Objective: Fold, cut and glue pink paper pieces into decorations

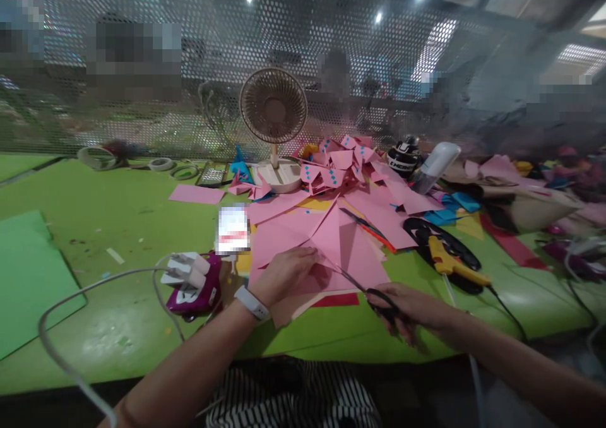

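Observation:
My left hand (pixel 284 273) wears a white wristband and rests on a pink paper sheet (pixel 353 245), its fingers curled and pinching the sheet's near edge. My right hand (pixel 407 311) is closed through the black handles of a pair of scissors (pixel 364 286). The blades point up and left into the pink sheet, close to my left fingers. More pink sheets lie fanned out under and behind this one on the green table (pixel 118 226).
A small desk fan (pixel 273 115) stands behind a heap of pink folded pieces (pixel 341 160). A yellow glue gun (pixel 449 264) lies right of the paper. A purple power strip with white plugs (pixel 192 283) and cable sits left. A green sheet (pixel 28 276) is far left. Perforated metal screen behind.

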{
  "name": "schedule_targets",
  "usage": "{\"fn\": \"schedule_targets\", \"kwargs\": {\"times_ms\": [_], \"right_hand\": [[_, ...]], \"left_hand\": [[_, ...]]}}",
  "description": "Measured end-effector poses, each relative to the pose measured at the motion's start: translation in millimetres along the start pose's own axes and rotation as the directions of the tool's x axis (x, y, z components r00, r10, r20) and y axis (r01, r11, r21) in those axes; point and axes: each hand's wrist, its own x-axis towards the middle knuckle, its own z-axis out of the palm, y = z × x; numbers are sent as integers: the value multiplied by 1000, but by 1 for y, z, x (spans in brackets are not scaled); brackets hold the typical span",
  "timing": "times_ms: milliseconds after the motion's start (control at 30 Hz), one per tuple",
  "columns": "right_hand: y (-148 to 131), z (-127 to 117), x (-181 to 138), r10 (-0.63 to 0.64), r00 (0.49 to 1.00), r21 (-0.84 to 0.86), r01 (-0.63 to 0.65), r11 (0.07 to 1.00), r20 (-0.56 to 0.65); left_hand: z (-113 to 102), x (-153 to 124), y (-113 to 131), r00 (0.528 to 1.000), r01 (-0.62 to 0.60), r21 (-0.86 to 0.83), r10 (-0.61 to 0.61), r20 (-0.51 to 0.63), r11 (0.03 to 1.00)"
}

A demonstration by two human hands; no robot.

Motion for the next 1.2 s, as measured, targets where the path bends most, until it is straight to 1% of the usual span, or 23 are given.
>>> {"fn": "schedule_targets", "kwargs": {"times_ms": [167,300,700,867,1033,1200], "right_hand": [[-3,5,1,-19,1000,38,20,999,-12],[-5,8,1,-40,999,73,42,996,-36],[-5,8,4,-62,996,38,64,997,-66],[-5,8,4,-38,995,32,41,999,-88],[0,6,7,-67,995,39,70,997,-80],[4,5,9,-82,994,38,85,996,-79]], "left_hand": [[0,0,1,1000,6,47,-7,23,999],[-3,2,3,1000,3,41,-4,26,999],[-6,4,6,998,3,46,-6,55,999],[-8,4,6,999,-6,22,5,46,1000],[-8,4,6,998,17,27,-19,60,999],[-6,3,5,999,15,13,-15,41,1000]]}}
